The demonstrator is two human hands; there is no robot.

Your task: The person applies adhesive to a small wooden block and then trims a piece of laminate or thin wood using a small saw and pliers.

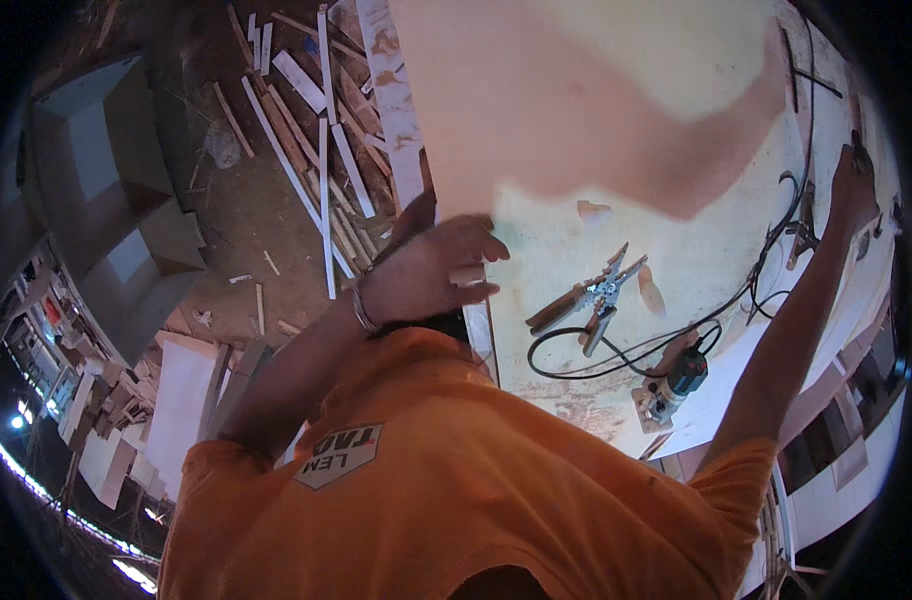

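Observation:
My left hand (426, 270) hovers by the left edge of a pale board (536, 130), its fingers bent and apart. A light patch shows between those fingers; I cannot tell what it is. My right arm stretches far out to the right. At its end my right hand (854, 195) is closed by the worktable's right side, with a dark thing at its fingers that I cannot make out. Between my arms lie a plier-like metal tool with brownish handles (598, 292) and a small electric trim router (676, 383) with a black cord.
The black cord (766, 265) loops over the worktable (566, 400) towards the right. A small wood offcut (652, 292) lies beside the plier-like tool. Wood strips (321, 170) litter the floor at the left, near a grey open cabinet (111, 160). More boards lean at lower left.

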